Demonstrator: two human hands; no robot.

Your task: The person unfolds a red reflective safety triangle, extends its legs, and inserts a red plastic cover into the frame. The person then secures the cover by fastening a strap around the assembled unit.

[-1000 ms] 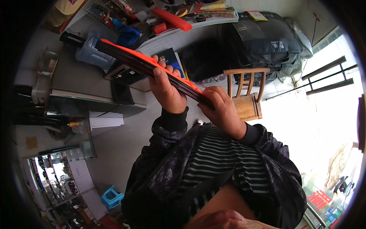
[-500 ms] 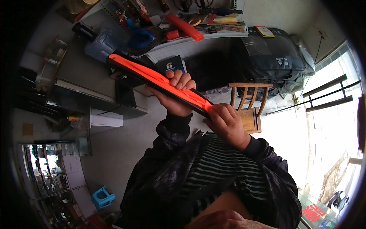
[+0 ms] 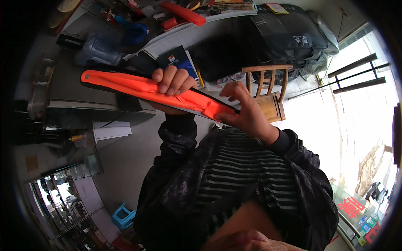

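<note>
A long, narrow, black-backed strip with bright orange folded fabric (image 3: 125,83) along its face is held up in front of my chest, slanting down to the right. My left hand (image 3: 173,81) grips it near the middle, fingers curled over the orange side and the palm mostly hidden beneath. At its right end is my right hand (image 3: 251,115), thumb against the orange fabric and the other fingers lifted apart above the edge. A small round metal rivet or eyelet (image 3: 86,77) shows at the strip's left end. I cannot tell exactly what the strip is.
Beyond the strip, a dark booklet (image 3: 178,58) lies near a cluttered shelf (image 3: 217,16). A wooden chair (image 3: 270,106) stands to the right, with large black bags (image 3: 293,39) behind. A grey cabinet (image 3: 71,85) is on the left; a blue stool (image 3: 123,216) sits lower left.
The strip has swung flatter, its left end moving left and down. My right hand's fingers have lifted and spread from its right end. My left hand has shifted left, still gripping.
</note>
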